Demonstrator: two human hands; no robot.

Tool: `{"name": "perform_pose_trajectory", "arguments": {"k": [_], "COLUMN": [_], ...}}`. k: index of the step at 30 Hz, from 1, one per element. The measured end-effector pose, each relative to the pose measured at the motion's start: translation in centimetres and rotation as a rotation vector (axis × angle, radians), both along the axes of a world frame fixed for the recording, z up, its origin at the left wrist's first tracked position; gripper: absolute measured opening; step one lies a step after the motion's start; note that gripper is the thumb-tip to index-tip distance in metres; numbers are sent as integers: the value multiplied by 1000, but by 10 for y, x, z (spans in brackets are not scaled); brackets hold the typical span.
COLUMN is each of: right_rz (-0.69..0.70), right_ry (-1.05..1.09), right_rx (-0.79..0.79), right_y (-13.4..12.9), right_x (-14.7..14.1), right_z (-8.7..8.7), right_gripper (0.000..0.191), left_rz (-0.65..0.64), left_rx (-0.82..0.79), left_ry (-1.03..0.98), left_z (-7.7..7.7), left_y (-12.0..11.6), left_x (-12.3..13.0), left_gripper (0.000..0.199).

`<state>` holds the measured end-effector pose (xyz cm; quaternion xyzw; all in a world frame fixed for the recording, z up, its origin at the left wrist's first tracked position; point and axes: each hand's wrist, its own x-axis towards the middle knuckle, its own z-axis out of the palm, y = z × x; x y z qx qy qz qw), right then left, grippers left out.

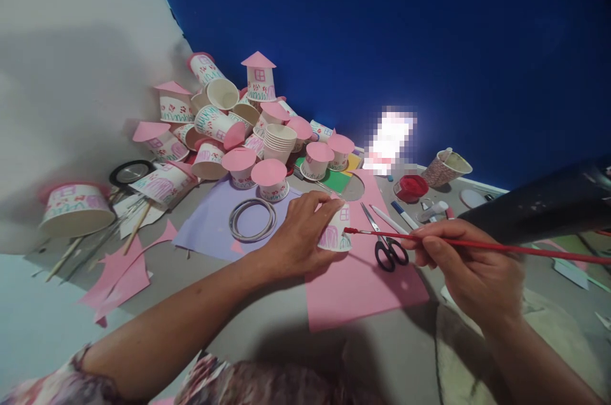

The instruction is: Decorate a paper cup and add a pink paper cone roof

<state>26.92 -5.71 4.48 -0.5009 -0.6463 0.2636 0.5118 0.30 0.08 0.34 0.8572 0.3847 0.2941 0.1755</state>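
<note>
My left hand (303, 233) grips a white paper cup (338, 234) upside down above the pink paper (367, 290). A purple window, a purple door and green strokes are drawn on the cup's side. Between the fingers and thumb of my right hand (470, 265) is a paintbrush (482, 244) with a long red handle. Its red-coated tip is at the cup's right side, touching it or very close. Scissors (389, 251) with black handles lie on the pink paper between my hands, partly behind the brush.
Many decorated cups with pink cone roofs (258, 61) are heaped at the back left. A grey ring coil (252, 220) rests on purple paper (205, 220). Red paint (411, 188), a patterned cup (446, 169) and markers (403, 215) stand or lie at the right. Pink scraps (119, 281) lie left.
</note>
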Motion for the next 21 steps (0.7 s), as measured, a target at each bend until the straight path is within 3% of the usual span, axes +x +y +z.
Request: {"name": "perform_pose_trajectory", "arguments": {"k": [11, 21], "right_rz": [12, 10], "right_ry": [65, -46], "right_rx": [-64, 26], "right_y": [-4, 0], "right_x": [-12, 3], "right_z": [4, 0], "right_gripper": [19, 9], "left_rz": [-10, -8], "left_rx": [26, 24], "left_ry": [14, 19], "left_z": [-2, -2], "left_y": [1, 1], "left_x": [0, -1], "left_gripper": [77, 78]}}
